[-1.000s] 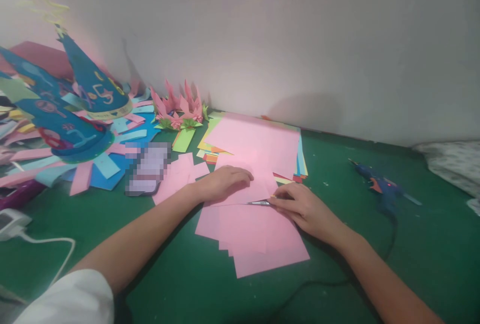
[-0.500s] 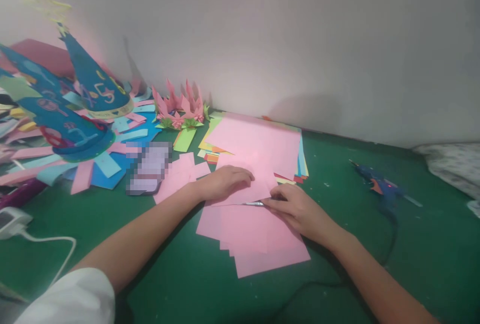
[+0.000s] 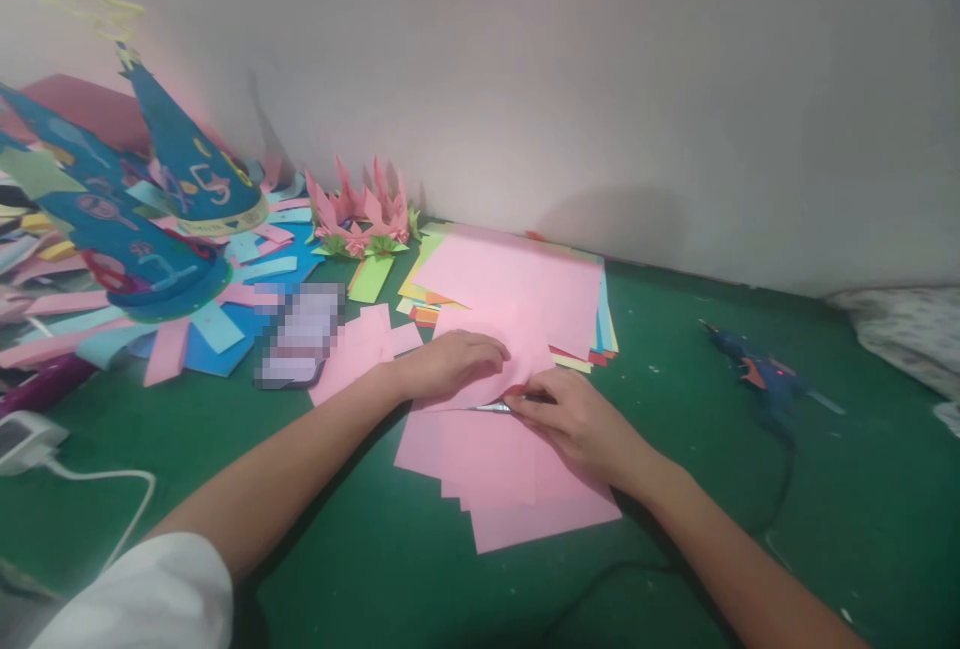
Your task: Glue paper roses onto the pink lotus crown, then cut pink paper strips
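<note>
My left hand [image 3: 457, 365] lies on a folded sheet of pink paper [image 3: 480, 322], fingers stretched out and holding nothing. In my right hand [image 3: 574, 419] is a craft knife [image 3: 493, 408], mostly hidden by the fingers. Its thin silvery blade points left and lies along the paper's near edge, at the fold. Under and in front of that sheet, several more pink sheets [image 3: 517, 519] lie fanned out. Smaller pink pieces [image 3: 349, 359] rest beside my left wrist.
A stack of coloured paper [image 3: 517, 274] lies against the wall. To the left are a phone [image 3: 304, 334], a pink paper crown [image 3: 364, 219] and blue cone hats [image 3: 187, 164] with paper strips. A glue gun [image 3: 765, 369] with a cord lies at right on the green table [image 3: 360, 569].
My right hand has slid left with the craft knife along the paper's near edge, and the sheet's right corner lifts slightly. My left hand has stayed in place.
</note>
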Tool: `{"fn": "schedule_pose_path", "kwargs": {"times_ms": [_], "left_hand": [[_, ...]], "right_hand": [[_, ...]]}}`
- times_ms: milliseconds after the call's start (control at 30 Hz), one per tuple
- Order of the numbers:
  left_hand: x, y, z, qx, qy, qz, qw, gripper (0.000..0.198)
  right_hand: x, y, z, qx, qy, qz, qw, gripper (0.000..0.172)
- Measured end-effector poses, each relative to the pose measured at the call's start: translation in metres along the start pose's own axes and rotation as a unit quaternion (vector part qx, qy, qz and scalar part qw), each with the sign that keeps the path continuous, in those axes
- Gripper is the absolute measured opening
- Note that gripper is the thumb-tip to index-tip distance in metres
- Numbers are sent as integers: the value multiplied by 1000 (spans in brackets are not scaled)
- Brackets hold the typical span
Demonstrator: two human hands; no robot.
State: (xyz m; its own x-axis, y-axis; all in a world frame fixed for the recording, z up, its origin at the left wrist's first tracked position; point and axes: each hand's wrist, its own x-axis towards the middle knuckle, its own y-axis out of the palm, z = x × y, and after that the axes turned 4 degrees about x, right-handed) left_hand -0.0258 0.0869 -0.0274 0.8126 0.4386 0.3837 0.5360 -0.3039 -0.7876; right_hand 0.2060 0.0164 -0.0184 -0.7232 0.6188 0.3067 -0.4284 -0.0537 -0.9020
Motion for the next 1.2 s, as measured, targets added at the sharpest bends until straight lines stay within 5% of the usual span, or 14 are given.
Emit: {"fn": "schedule_pose_path", "kwargs": {"times_ms": [1200], "left_hand": [[-2,2,4,-12,0,2,1000,24]], "right_hand": [[13,6,15,15,12,12,1000,25]]}}
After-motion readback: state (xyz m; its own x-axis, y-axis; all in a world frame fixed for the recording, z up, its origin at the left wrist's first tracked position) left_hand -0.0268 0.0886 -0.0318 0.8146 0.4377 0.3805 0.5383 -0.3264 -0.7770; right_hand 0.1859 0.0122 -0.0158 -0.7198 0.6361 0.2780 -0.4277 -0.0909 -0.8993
